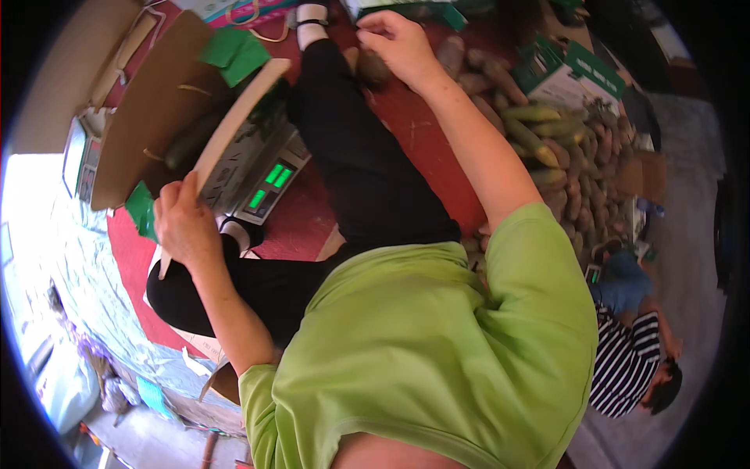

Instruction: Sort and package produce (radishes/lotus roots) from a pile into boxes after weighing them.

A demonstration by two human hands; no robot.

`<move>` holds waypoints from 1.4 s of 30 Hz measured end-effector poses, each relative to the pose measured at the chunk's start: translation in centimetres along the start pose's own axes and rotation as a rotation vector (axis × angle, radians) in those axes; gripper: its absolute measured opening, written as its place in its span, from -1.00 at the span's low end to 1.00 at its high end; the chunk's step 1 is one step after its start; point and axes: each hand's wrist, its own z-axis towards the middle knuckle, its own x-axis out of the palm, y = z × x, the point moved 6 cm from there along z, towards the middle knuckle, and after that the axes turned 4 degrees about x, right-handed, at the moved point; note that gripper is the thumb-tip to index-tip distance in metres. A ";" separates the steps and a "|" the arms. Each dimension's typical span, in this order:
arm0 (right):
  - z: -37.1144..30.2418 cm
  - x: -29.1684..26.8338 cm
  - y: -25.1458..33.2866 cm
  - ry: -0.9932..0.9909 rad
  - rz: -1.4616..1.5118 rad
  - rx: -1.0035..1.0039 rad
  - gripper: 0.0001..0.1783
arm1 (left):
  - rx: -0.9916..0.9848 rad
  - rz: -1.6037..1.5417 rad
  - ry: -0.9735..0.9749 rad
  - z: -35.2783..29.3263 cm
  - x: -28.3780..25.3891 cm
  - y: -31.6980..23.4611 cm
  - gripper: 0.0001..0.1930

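My left hand (187, 223) is closed on the edge of a raised cardboard box flap (238, 129), with the fingers on its outer face. The open box has green tape (234, 56) on its flaps, and a long dark object (191, 144) lies inside in shadow. Under the box stands a scale with a lit green display (269, 187). My right hand (400, 48) is raised at the far middle, its fingers loosely bent and apart with nothing seen between them. Close to it is a round brown root vegetable (373, 69) on the red surface.
To the right lies a heap of brownish sweet potatoes (582, 184), with several long yellow-green vegetables (535, 141) on it. A green and white carton (582, 74) stands behind. My legs (355, 148) stretch across the red surface (410, 141). A person in a striped shirt (625, 363) is at the far right.
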 end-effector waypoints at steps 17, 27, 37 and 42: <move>-39.1 -16.8 -24.5 0.328 -0.789 1.036 -0.76 | 0.030 0.132 0.014 -0.7 1.0 0.4 -0.72; -46.4 -11.3 -24.6 0.412 -0.839 1.133 -0.63 | -0.009 0.131 0.017 -0.7 1.6 0.0 -0.78; -47.3 -6.7 -26.4 0.978 -1.170 0.773 -0.54 | 0.042 0.137 0.006 -0.6 1.5 -0.6 -0.63; -47.6 -6.2 -27.4 1.086 -1.200 0.720 -0.52 | 0.055 0.105 -0.015 -0.7 0.9 -0.8 -0.57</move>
